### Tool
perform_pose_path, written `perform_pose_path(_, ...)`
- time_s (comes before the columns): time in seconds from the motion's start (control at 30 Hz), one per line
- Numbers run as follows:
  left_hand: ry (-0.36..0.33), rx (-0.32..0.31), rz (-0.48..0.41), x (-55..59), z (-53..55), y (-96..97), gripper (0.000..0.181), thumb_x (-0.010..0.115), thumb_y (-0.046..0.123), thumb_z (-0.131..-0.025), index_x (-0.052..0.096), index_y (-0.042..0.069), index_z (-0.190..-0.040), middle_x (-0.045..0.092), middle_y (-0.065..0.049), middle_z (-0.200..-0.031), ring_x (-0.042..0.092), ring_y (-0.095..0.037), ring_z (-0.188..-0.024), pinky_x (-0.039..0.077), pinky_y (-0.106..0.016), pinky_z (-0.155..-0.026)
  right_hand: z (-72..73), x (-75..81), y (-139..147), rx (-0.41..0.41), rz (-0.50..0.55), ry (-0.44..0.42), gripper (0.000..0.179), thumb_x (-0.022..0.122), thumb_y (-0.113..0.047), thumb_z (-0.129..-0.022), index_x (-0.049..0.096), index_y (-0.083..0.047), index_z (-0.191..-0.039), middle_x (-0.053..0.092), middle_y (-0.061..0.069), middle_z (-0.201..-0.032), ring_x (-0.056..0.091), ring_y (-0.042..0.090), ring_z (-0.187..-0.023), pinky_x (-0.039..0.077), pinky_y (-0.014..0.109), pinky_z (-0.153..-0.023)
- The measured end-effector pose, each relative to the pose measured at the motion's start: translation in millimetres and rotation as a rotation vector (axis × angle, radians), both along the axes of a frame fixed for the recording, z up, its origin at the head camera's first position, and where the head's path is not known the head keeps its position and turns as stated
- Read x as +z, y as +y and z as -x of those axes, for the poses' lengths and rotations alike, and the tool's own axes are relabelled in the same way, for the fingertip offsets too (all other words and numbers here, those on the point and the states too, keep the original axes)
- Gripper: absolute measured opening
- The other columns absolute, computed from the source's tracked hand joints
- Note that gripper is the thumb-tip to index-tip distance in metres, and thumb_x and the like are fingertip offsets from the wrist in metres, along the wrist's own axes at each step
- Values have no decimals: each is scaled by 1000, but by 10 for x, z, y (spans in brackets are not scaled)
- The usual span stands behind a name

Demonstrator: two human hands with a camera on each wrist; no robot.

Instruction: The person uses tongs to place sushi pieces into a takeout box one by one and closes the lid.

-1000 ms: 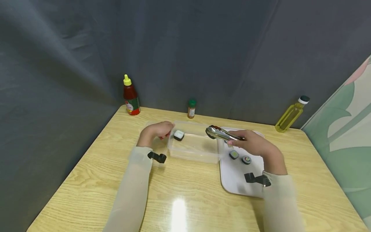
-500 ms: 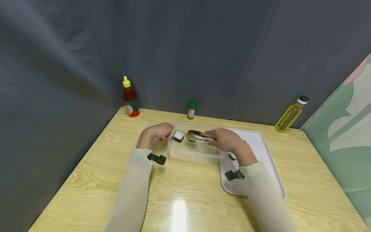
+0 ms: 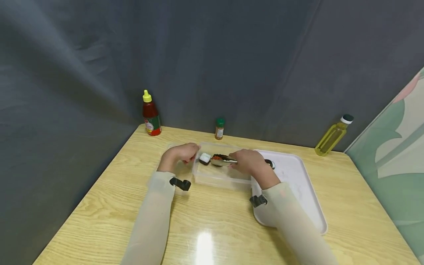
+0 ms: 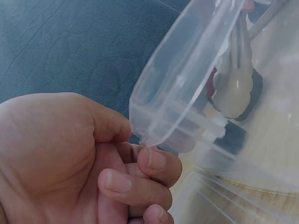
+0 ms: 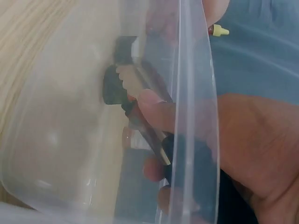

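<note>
A clear plastic container (image 3: 223, 181) stands mid-table. My left hand (image 3: 186, 151) pinches its left far corner, thumb and fingers at the rim (image 4: 140, 126). Inside, near that end, sits a sushi roll (image 3: 205, 158) with a white top and dark sides. My right hand (image 3: 250, 162) holds metal tongs (image 3: 224, 162), their scalloped tips down inside the container. Between the tips is a dark-wrapped sushi roll with orange topping (image 3: 216, 157), right beside the white-topped one. In the right wrist view its dark side (image 5: 112, 86) looks near the container floor; contact is unclear.
A white tray (image 3: 299, 187) lies to the right, with sushi (image 3: 269, 163) partly hidden by my right hand. Along the back stand a red sauce bottle (image 3: 151, 119), a green-capped spice jar (image 3: 219, 129) and an oil bottle (image 3: 332, 136). Dark cloth (image 3: 212, 66) hangs behind.
My right hand has carried the tongs and roll leftward from the tray side, then lowered them into the container beside the white-topped roll. My left hand stays at the container's corner.
</note>
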State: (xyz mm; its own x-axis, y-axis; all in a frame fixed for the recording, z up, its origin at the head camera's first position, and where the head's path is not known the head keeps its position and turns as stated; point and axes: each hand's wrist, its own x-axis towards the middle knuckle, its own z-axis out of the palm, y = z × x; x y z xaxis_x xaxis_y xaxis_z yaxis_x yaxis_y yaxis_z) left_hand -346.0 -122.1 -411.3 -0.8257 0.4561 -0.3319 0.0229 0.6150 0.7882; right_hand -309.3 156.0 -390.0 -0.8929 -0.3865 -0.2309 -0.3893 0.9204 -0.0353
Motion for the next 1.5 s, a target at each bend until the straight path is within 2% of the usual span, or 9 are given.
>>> perform_pose_path(0.2, -4, 1, 0, -62, 18, 14, 54, 22, 33, -119, 47, 9, -76, 43, 1, -60, 30, -13, -49, 38, -33, -61, -186, 99, 110, -12, 70, 76, 58, 64, -46, -105, 54, -18, -155, 63, 10, -151, 66, 36, -132, 56, 57, -101)
perform_pose_path(0.47, 15, 5, 14, -44, 18, -3, 53, 23, 33, -118, 49, 7, -80, 46, -1, -65, 33, -15, -52, 37, -33, -63, -483, 289, 581, -53, 345, 86, 61, 56, -53, -107, 54, -13, -153, 74, 14, -121, 72, 32, -104, 55, 53, -88)
perform_pose_path(0.6, -15, 20, 24, -28, -15, -11, 53, 22, 33, -118, 48, 6, -82, 43, -1, -63, 31, -16, -53, 33, -35, -64, -560, 337, 859, -144, 393, 72, 71, 41, -64, -109, 49, -9, -152, 71, 19, -121, 71, 35, -101, 54, 55, -88)
perform_pose_path(0.7, -20, 19, 23, -34, -15, -5, 52, 22, 34, -118, 48, 6, -84, 44, -1, -64, 32, -16, -54, 34, -34, -64, -586, 376, 1059, -229, 447, 62, 81, 42, -68, -107, 38, -5, -158, 67, 24, -132, 69, 40, -112, 54, 57, -93)
perform_pose_path(0.87, -12, -5, 17, -37, 0, 6, 53, 22, 35, -118, 48, 6, -83, 44, 0, -64, 32, -15, -53, 35, -34, -65, -593, 418, 1318, -290, 559, 31, 77, 71, -42, -100, 33, 3, -149, 63, 23, -116, 65, 29, -93, 54, 39, -78)
perform_pose_path(1.07, -14, 2, -3, -25, 23, -17, 53, 21, 34, -118, 45, 8, -78, 42, 0, -63, 27, -14, -51, 32, -34, -62, -593, 501, 1466, -251, 613, 47, 77, 71, -14, -92, 21, 6, -147, 53, 25, -117, 57, 30, -96, 50, 38, -80)
perform_pose_path(1.27, -11, 3, -12, -27, 29, -16, 52, 21, 33, -119, 46, 8, -81, 44, 0, -65, 29, -14, -52, 32, -33, -61, -590, 515, 1609, -151, 635, 163, 66, 87, -11, -86, 45, 2, -136, 60, 15, -107, 58, 17, -87, 51, 26, -72)
perform_pose_path(1.33, -4, 7, -3, -29, 23, -10, 51, 21, 33, -119, 47, 7, -83, 45, -1, -66, 31, -15, -53, 34, -33, -62, -584, 489, 1671, -144, 597, 185, 69, 91, -13, -84, 51, -1, -138, 64, 16, -111, 63, 20, -92, 54, 30, -78)
perform_pose_path(1.5, 7, 12, 16, -38, 11, -8, 51, 21, 34, -119, 48, 5, -86, 46, -1, -69, 33, -17, -56, 36, -34, -65, -521, 367, 1833, -190, 472, 171, 77, 90, -10, -83, 51, 3, -148, 66, 27, -125, 63, 44, -114, 52, 62, -98)
